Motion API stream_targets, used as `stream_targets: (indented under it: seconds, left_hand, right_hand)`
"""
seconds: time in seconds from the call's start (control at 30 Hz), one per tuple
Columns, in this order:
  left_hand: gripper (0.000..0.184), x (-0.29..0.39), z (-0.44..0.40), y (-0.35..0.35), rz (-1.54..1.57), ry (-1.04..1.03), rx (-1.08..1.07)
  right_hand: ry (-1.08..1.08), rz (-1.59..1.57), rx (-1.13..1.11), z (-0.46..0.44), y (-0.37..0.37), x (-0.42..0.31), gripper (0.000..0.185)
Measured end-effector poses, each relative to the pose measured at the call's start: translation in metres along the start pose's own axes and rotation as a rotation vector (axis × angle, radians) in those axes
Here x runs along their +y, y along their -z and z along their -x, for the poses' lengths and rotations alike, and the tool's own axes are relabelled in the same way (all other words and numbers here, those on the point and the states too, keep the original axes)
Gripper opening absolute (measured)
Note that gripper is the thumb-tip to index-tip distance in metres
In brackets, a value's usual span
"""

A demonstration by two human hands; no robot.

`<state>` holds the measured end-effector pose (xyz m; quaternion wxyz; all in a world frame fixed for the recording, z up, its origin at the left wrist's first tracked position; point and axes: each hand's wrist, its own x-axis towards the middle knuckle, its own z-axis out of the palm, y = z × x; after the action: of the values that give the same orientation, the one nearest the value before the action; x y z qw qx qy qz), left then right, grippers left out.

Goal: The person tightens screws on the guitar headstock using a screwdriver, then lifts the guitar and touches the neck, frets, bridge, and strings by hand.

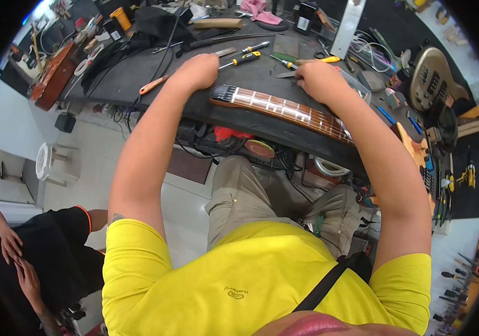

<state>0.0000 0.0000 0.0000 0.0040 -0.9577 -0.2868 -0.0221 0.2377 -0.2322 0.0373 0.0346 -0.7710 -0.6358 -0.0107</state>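
Observation:
My left hand point(200, 71) is over the dark workbench, back of the hand up, its fingers hidden from me. Under its wrist lies a tool with an orange-brown handle point(153, 85), and a flat blade point(226, 51) shows just beyond the hand. A yellow-and-black screwdriver point(247, 58) points its shaft toward that hand. My right hand point(319, 79) has its fingers curled together beside a short metal blade point(286, 74); what they hold is too small to make out. Between my forearms, a stringed, fretted guitar neck point(284, 106) lies along the bench's front edge.
More tools, cables and a pink cloth point(261, 11) crowd the back of the bench point(133, 66). A guitar body point(434, 75) stands at right, another brown one point(54, 75) at left. A white stool point(54, 163) is on the floor. Another person in black point(54, 252) is at lower left.

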Motion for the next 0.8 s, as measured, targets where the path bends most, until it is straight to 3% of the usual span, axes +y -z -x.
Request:
stream_targets:
  seconds: [0.1,0.17,0.33,0.4,0.43,0.5,0.53,0.6,0.63,0.7,0.8]
  left_hand:
    - [0.015,-0.003,0.017,-0.017,0.138,-0.039,0.11]
    - [0.014,-0.004,0.018,-0.015,0.112,-0.101,0.232]
    - [0.017,0.003,0.013,0.003,-0.008,-0.082,0.027]
    - [0.021,-0.012,0.012,0.004,0.193,-0.083,0.025]
    - [0.021,-0.013,0.021,0.011,0.19,-0.083,0.028]
    - [0.021,-0.006,0.051,0.019,0.624,0.013,0.317]
    - [0.021,0.003,0.064,0.02,0.624,0.009,0.31]
    - [0.017,0.024,0.089,0.023,1.492,0.067,0.29]
    - [0.017,0.037,0.1,0.024,1.491,0.064,0.286]
    - [0.014,0.063,0.12,0.024,1.859,-0.057,0.381]
    - [0.016,0.073,0.14,0.028,1.914,-0.122,0.382]
  right_hand:
    - [0.066,0.196,0.035,-0.008,-0.013,0.004,0.017]
    - [0.05,0.106,0.02,-0.005,-0.005,-0.009,0.015]
    - [0.1,0.084,0.076,-0.004,-0.008,-0.013,0.014]
    - [0.095,-0.04,0.291,0.005,-0.001,-0.019,0.016]
    - [0.097,-0.04,0.294,0.011,0.011,-0.032,0.016]
    - [-0.11,-0.718,0.288,0.023,0.026,-0.064,0.015]
    - [-0.058,-0.865,0.306,0.03,0.021,-0.079,0.013]
    - [0.003,-1.09,0.313,0.046,0.011,-0.112,0.01]
    - [0.016,-1.168,0.294,0.053,0.007,-0.129,0.009]
    - [0.036,-1.361,0.266,0.058,-0.011,-0.147,0.017]
    - [0.037,-1.377,0.259,0.063,-0.013,-0.161,0.022]
